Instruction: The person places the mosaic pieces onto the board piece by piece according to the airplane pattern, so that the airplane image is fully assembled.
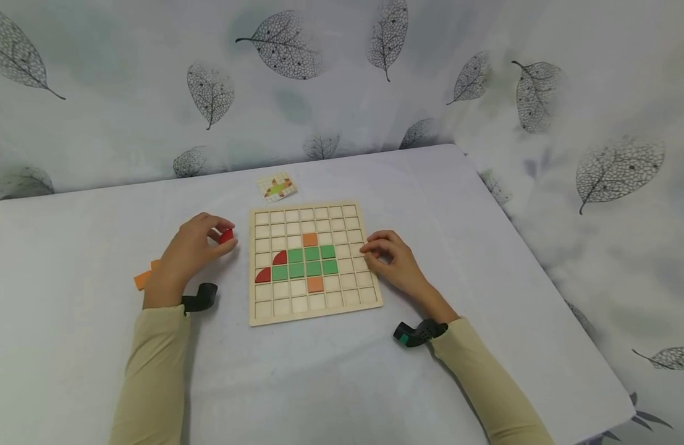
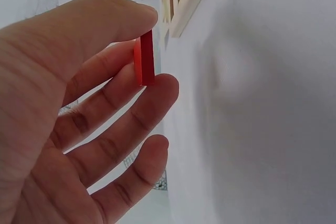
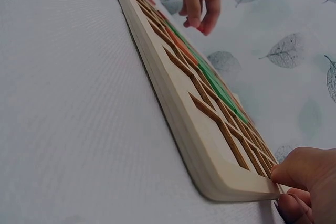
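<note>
Red piece [image 1: 227, 235] held up just left of the wooden board [image 1: 283, 307]

From where I stand, the red piece is off the table [image 1: 319, 383], pinched in the left hand [image 1: 187, 250] between the thumb and a fingertip, with the other fingers loosely bent and apart. It shows nearly edge-on, so I can't make out its full shape. The hold looks slight to me: a small twist of the fingertips could drop it short of the board. If it came down askew over the board, it might catch on the ridges between compartments.

In the board's middle lie seven green squares [image 1: 314, 268], with two red quarter-rounds [image 1: 262, 276] at their left end and two orange squares [image 1: 316, 284], one on the far side, one on the near.

The right hand [image 1: 394, 259] is curled at the board's right rim, thumb over the top, fingers at the outer edge; a careless tug there could jog the whole layout.

Farther left of the board than the red piece, loose orange pieces [image 1: 142, 280] lie partly covered by the left wrist, which would hamper reaching them. Just beyond the board's far edge is a small patterned card [image 1: 277, 186], and past that hangs leaf-print cloth [image 1: 347, 105].
</note>
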Demonstrator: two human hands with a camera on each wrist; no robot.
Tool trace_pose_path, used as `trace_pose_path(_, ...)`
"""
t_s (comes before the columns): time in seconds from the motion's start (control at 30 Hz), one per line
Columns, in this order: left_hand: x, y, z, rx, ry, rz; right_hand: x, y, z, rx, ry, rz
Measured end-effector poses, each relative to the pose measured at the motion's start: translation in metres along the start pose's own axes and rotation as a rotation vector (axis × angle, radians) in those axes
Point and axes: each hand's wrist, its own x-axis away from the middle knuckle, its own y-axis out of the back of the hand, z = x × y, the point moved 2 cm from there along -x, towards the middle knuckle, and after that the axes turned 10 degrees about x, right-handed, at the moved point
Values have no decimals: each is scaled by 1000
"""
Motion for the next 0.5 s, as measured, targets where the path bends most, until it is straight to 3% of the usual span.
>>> trace_pose_path(0.5,-12,-12,-17,3,-21,39,1,0,-3,2,10,-2)
